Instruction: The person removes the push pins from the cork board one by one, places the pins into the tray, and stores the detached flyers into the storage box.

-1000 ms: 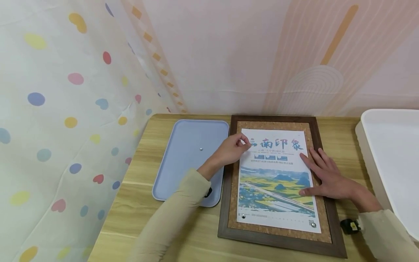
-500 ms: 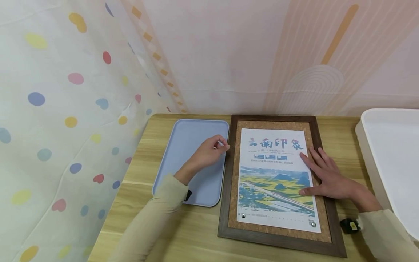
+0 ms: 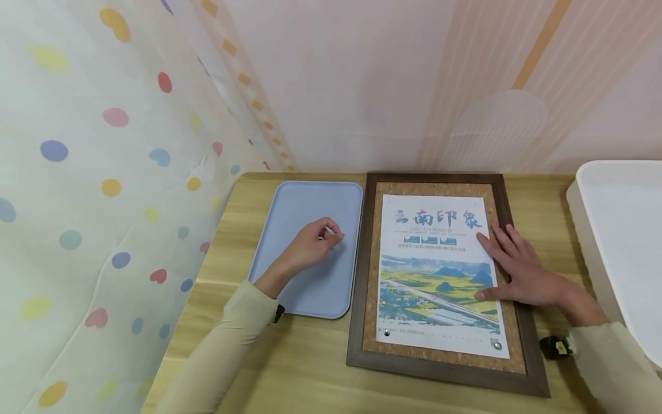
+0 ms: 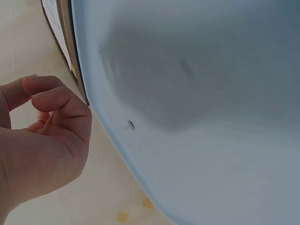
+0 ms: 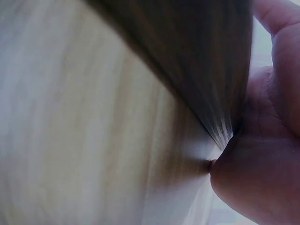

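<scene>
Cork fills the dark-framed board [image 3: 447, 374], and on it lies the printed poster [image 3: 439, 273], a silver pin [image 3: 387, 332] at its seven o'clock corner and another pin [image 3: 497, 345] at five. Its eleven and one o'clock corners show only tiny marks, so I take the step in hand to be unpinning. Above the blue tray [image 3: 320, 201], at the board's nine o'clock, hovers the left hand [image 3: 307, 248], thumb and forefinger narrow and nearly tip to tip; I cannot tell whether anything sits between them. If a pin does, the next move calls for a low, gentle release, clear of the loose pin [image 4: 131, 125] near the tray's rim, which could prick. The right hand [image 3: 530, 282] spreads wide across the board's three o'clock side, grasping nothing, its fingers over the poster's edge and in the way there. Farther out at three, a white bin [image 3: 620, 230] crowds that arm; spotted cloth [image 3: 119, 155] hangs toward ten.
</scene>
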Tool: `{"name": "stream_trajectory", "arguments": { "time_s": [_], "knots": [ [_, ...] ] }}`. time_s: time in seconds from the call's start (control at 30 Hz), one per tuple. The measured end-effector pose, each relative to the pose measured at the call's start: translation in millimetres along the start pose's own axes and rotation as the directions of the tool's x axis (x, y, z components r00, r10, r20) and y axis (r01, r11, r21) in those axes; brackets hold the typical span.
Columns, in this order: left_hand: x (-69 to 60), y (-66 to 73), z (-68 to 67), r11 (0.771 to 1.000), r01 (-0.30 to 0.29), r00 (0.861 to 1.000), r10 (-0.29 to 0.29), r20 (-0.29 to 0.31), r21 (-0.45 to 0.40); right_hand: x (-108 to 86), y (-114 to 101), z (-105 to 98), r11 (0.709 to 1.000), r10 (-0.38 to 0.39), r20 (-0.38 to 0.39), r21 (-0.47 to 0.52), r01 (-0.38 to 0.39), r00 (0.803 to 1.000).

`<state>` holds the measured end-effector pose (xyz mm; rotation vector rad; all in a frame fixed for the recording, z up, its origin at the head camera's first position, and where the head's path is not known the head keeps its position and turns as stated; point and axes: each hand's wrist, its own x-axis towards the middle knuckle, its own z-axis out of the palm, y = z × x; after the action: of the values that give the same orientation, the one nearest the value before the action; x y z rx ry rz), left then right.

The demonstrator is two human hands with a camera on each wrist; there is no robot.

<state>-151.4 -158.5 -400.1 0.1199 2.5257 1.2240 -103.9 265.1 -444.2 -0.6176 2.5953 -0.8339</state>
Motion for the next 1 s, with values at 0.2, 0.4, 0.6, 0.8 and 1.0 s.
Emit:
{"name": "stream_trajectory", "arguments": {
  "time_s": [0.2,0.4,0.6,0.8,1.0],
  "knots": [
    [-1.9,-4.2,-3.6,1.0,0.024,1.0,-0.024,-0.003,-0.014,-0.2,-1,-5,1.0,0.015,0.002,-0.008,-0.015,1.0],
    [-7.4,-10.6,-6.5,0.998,0.053,0.999,-0.053,0.007,-0.02,0.9,-1,-4,1.0,0.026,0.014,-0.016,-0.025,1.0],
    [-9.9,-17.1,-8.7,0.997,0.069,0.998,-0.069,0.008,-0.019,0.8,-2,-1,1.0,0.026,0.011,-0.004,-0.026,1.0],
    [-9.0,-22.3,-9.0,0.996,0.085,0.996,-0.085,0.011,-0.012,1.8,-3,0,0.999,0.03,0.008,0.011,-0.031,1.0],
    [-7.4,-28.2,-8.7,0.995,0.104,0.995,-0.103,0.009,-0.015,1.8,-2,-1,0.999,0.036,0.002,0.006,-0.036,0.999]
  ]
}}
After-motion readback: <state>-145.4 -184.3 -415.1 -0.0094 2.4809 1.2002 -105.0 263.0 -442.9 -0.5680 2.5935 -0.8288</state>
